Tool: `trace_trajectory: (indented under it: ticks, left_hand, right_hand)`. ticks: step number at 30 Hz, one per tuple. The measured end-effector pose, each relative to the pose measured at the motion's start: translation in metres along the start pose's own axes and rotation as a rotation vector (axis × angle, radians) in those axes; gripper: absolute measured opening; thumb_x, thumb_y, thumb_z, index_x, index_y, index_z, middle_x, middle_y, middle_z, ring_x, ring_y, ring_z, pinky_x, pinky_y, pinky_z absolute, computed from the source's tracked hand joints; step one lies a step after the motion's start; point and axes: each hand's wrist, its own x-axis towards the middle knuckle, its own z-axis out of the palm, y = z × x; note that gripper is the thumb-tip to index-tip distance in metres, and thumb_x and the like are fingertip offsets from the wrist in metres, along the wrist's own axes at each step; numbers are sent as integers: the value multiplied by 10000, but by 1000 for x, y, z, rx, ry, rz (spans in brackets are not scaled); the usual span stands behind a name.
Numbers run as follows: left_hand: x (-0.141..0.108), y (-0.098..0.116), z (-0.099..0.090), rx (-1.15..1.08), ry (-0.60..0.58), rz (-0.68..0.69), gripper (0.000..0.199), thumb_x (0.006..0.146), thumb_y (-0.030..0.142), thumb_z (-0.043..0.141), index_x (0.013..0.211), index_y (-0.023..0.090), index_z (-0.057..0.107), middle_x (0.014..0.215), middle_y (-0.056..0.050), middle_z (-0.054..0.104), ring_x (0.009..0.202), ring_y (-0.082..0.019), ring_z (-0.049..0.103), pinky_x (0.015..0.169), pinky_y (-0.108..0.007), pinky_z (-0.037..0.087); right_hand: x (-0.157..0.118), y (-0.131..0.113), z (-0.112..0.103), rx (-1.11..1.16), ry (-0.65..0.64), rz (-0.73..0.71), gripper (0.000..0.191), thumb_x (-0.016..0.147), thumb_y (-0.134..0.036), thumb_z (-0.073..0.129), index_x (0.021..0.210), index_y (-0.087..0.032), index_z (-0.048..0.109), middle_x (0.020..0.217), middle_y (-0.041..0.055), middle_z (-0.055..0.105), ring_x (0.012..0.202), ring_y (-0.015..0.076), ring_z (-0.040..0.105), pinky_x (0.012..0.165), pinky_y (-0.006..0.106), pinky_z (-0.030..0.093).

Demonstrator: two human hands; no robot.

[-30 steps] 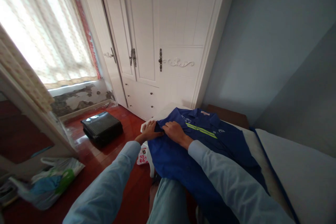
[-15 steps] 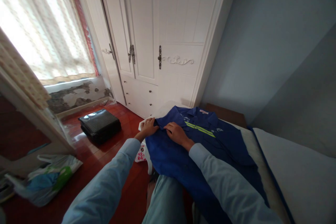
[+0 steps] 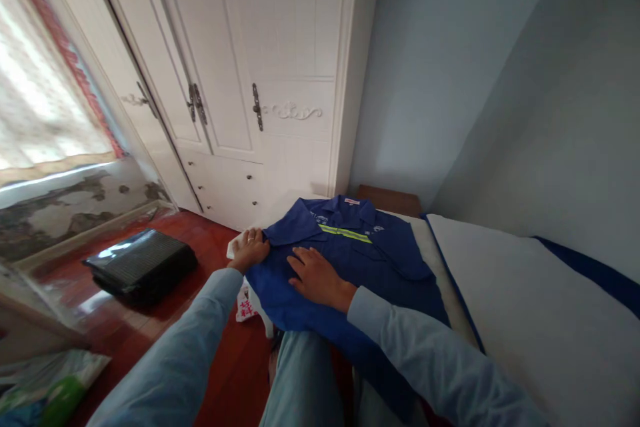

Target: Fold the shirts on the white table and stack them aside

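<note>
A dark blue work shirt (image 3: 345, 260) lies spread out, collar away from me, with a yellow-green reflective strip across the chest and white markings. Its lower part hangs over the near edge by my knees. My left hand (image 3: 251, 251) grips the end of the left sleeve, fingers bent over its edge. On the front of the shirt, my right hand (image 3: 316, 273) rests palm down, fingers stretched out and holding nothing. The part of the cloth under that palm is hidden.
A white wardrobe (image 3: 295, 27) stands behind the shirt. Right of it lies a white board or pad (image 3: 525, 293) with a blue edge. A black case (image 3: 143, 267) and a plastic bag (image 3: 60, 387) are on the red floor (image 3: 230, 373) at left.
My right hand has let go of the sleeve fold and flattened onto the shirt. The sleeve now lies smoother, my left hand still at its end. The view has turned right.
</note>
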Motion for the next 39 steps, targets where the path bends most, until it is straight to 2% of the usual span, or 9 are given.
trace_trajectory:
  ticks: [6, 12, 17, 20, 25, 27, 32, 36, 39]
  left_hand:
    - [6, 10, -6, -14, -49, -31, 692, 981, 418, 218, 1600, 110, 222, 1684, -159, 141, 1558, -323, 56, 1204, -658, 97]
    - [21, 19, 1, -147, 59, -36, 658, 939, 409, 379, 1537, 136, 389, 1639, -234, 245, 1533, -425, 111, 1104, -808, 48]
    - [23, 15, -4, -378, 231, -15, 646, 867, 401, 546, 1436, 99, 488, 1550, -287, 403, 1488, -456, 260, 1119, -790, 35]
    - [6, -4, -6, -671, 383, -13, 561, 843, 388, 579, 1334, 116, 559, 1466, -253, 513, 1414, -404, 415, 1183, -643, 205]
    - [-57, -50, 35, -1131, 754, -188, 460, 798, 389, 596, 1197, 160, 587, 1300, -148, 599, 1234, -323, 562, 1082, -495, 437]
    - [-85, -61, 65, -1268, 717, -248, 460, 782, 427, 630, 1167, 178, 587, 1238, -117, 619, 1196, -319, 585, 1067, -509, 453]
    - [-124, -60, 141, -1520, 386, -170, 519, 753, 448, 723, 1202, 223, 592, 1342, -108, 602, 1344, -343, 503, 1118, -499, 419]
    - [-127, -49, 182, -1625, 170, -178, 637, 780, 410, 725, 1354, 243, 505, 1525, -132, 469, 1458, -341, 381, 1176, -489, 345]
    - [-122, -45, 197, -1699, 82, -148, 792, 744, 382, 764, 1445, 276, 411, 1590, -132, 394, 1468, -327, 368, 1183, -484, 333]
  right_hand:
    - [-42, 58, -22, 45, -203, 132, 721, 1014, -597, 385, 1545, -110, 394, 1621, 217, 298, 1516, 350, 256, 1223, 563, 211]
    - [-48, 102, -25, 62, -217, 93, 711, 1027, -611, 312, 1572, -156, 350, 1644, 156, 260, 1536, 306, 208, 1247, 519, 160]
    - [-44, 116, -26, 40, -244, 62, 700, 1032, -607, 303, 1582, -175, 325, 1656, 134, 244, 1541, 277, 197, 1254, 483, 144]
    - [-44, 121, -29, 23, -263, 45, 687, 1041, -576, 306, 1582, -153, 320, 1655, 145, 243, 1543, 276, 190, 1255, 476, 140]
    - [-44, 109, -33, 13, -274, 116, 677, 1043, -542, 341, 1576, -125, 329, 1652, 168, 234, 1543, 300, 176, 1252, 501, 139]
    - [-47, 94, -34, 24, -288, 199, 705, 1037, -556, 346, 1574, -100, 327, 1647, 196, 226, 1541, 327, 173, 1242, 528, 159]
    - [-89, 27, -40, 241, -202, 227, 739, 997, -615, 420, 1541, -115, 406, 1634, 216, 247, 1535, 354, 185, 1227, 596, 146]
    - [-170, -27, -28, 824, -48, 178, 581, 950, -591, 562, 1411, -239, 591, 1521, 127, 509, 1436, 276, 434, 1210, 498, 289]
    - [-242, -44, 9, 1293, 54, 532, 612, 899, -668, 576, 1287, -205, 674, 1237, 154, 721, 1129, 296, 694, 1024, 503, 503]
